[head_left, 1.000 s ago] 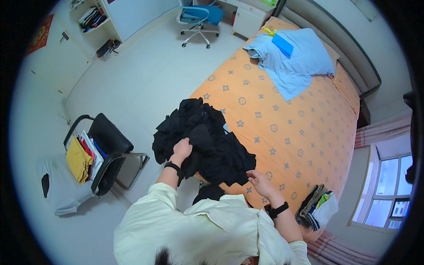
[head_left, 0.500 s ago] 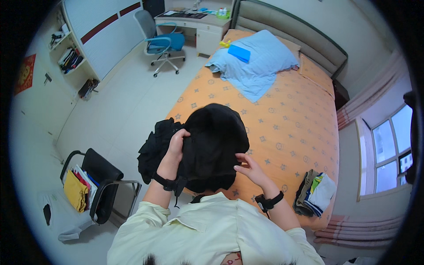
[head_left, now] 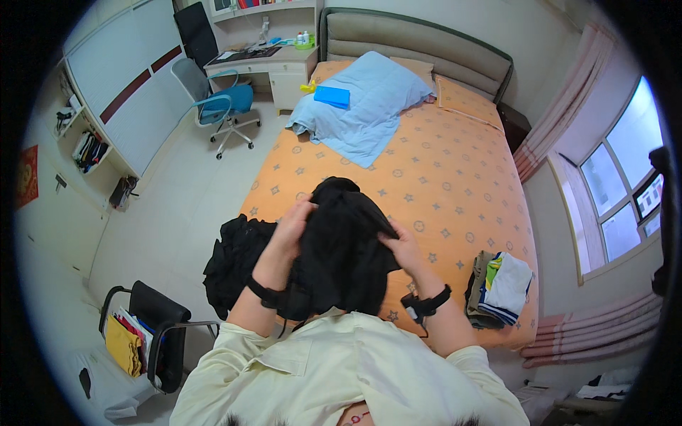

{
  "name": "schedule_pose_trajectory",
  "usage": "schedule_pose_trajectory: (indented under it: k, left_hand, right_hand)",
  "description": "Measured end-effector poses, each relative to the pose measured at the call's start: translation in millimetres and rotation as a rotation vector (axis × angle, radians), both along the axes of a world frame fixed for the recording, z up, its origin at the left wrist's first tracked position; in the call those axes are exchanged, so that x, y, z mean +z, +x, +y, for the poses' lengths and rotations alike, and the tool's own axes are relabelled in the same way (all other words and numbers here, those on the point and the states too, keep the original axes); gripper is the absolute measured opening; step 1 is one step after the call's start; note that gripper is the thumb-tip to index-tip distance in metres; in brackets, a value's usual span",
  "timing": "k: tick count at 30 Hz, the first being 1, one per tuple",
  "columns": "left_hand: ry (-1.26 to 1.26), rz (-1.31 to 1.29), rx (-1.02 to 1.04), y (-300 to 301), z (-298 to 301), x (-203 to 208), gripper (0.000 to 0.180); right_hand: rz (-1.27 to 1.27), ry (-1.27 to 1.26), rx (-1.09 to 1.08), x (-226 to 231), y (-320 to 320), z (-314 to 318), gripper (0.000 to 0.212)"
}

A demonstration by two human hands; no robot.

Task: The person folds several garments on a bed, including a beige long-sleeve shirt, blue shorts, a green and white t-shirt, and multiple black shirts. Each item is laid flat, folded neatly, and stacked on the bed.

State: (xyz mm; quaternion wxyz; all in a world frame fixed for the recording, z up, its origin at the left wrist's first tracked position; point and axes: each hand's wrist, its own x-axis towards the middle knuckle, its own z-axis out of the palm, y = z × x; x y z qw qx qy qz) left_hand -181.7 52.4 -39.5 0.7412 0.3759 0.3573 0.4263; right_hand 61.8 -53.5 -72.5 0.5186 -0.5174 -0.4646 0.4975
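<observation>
A black garment (head_left: 344,248) hangs between my two hands, over the near edge of the bed. My left hand (head_left: 293,226) grips its upper left side, and my right hand (head_left: 402,245) is closed on its right edge. What kind of garment it is does not show. To the left, partly behind my left forearm, lies a crumpled heap of black cloth (head_left: 238,255) at the bed's edge. Dark bands with small devices circle both my wrists.
The bed (head_left: 447,192) has an orange patterned sheet. Folded clothes (head_left: 501,287) lie at its near right corner. A light blue quilt (head_left: 376,106) bears a blue flat item (head_left: 332,97). A black chair (head_left: 160,309) at left holds folded clothes; a swivel chair (head_left: 231,103) stands by the desk.
My right hand has closed on the garment's right edge, where its fingers were spread before. The garment now hangs narrower. The view has shifted, so the room appears moved left.
</observation>
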Motion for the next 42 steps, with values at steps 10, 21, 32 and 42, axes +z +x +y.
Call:
schedule_pose_trajectory:
  k: [10,21,32,42]
  left_hand:
    - [0.334,0.211,0.149,-77,43,-15,0.03]
    - [0.356,0.248,0.561,-128,59,-43,0.027]
    - [0.573,0.336,0.458,-173,77,-56,0.023]
    - [0.287,0.114,-0.084,-95,39,-46,0.027]
  right_hand:
    - [-0.518,0.087,-0.085,96,141,-2,0.027]
    - [-0.862,0.489,-0.497,158,213,4,0.023]
    - [-0.401,0.538,-0.681,181,221,12,0.035]
    - [0.103,0.677,-0.146,221,146,-10,0.026]
